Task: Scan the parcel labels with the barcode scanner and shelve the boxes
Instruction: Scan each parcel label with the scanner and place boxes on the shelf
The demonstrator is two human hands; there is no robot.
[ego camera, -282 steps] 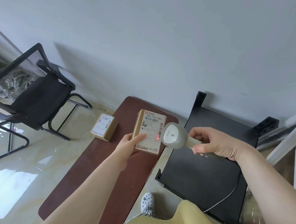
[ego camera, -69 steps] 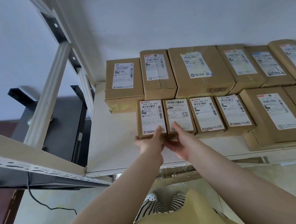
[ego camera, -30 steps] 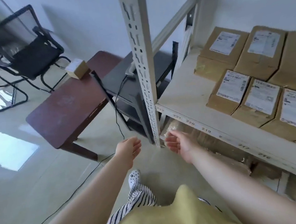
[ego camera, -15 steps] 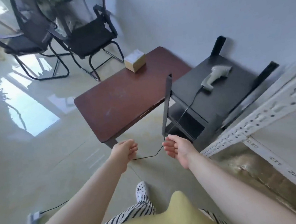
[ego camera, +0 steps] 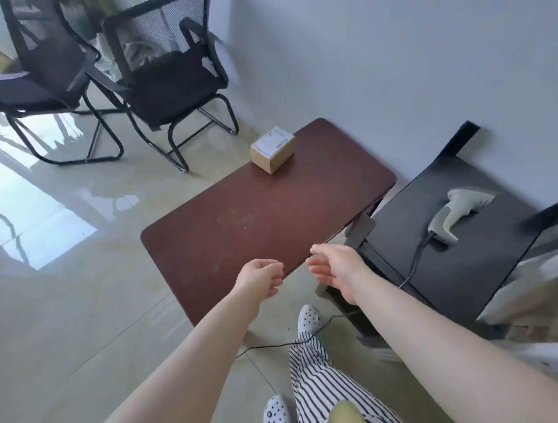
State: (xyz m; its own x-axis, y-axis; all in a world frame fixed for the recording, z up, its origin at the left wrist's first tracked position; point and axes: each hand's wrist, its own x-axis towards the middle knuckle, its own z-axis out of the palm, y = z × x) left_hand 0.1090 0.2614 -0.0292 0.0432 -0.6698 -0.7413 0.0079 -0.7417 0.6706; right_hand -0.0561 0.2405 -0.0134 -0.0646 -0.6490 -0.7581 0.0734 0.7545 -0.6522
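Now both hands are held out in front of the body over the near edge of the bench (ego camera: 264, 213), and neither has hold of anything. The left hand (ego camera: 260, 278) has its fingers loosely curled toward the palm; the right hand (ego camera: 336, 265) is looser, palm turned inward, fingers slightly bent. The bench is a dark reddish-brown slab with rounded corners and a faintly scuffed, matte top. One small brown cardboard box (ego camera: 274, 153) sits near its far end, a white label on its upper face; the print is too small to read. Just right of the bench stands a black stand (ego camera: 465, 260) with a flat matte top, and the grey pistol-shaped barcode scanner (ego camera: 460, 214) lies on it on its side, its dark cable (ego camera: 414, 262) running off the front edge to the glossy tiled floor. Two black mesh-backed chairs (ego camera: 167, 78) stand beyond.

Half a second ago the hands hung lower, short of the bench; they have since come forward to its edge, and the white shelf rack (ego camera: 552, 265) has slid mostly out of view at right.
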